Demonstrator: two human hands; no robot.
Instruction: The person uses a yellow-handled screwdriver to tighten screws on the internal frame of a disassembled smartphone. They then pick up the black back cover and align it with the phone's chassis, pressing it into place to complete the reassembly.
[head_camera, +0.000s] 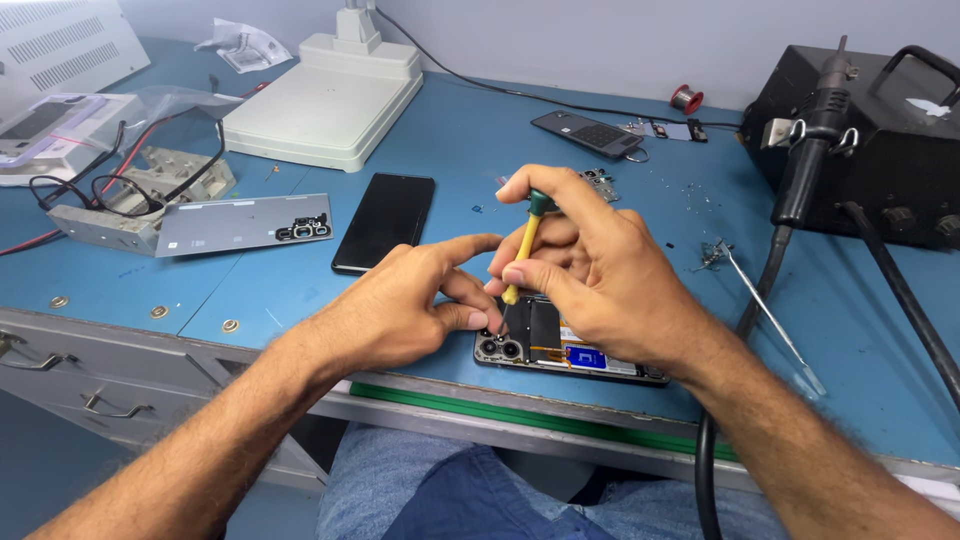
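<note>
An opened phone (565, 352) lies back-up near the blue table's front edge, its camera lenses at the left and inner boards exposed. My right hand (590, 265) holds a yellow screwdriver with a green cap (526, 245) upright, its tip down on the phone near the camera end. My left hand (405, 305) rests beside it, thumb and forefinger pinched at the phone's upper left corner, close to the screwdriver tip. What the fingertips hold, if anything, is too small to see.
A black phone (384, 221) lies face-down further back, a grey back cover (245, 224) to its left. A white lamp base (325, 95) stands behind. A black hot-air station (860, 140) and hoses occupy the right. Tweezers (765, 310) lie to the right.
</note>
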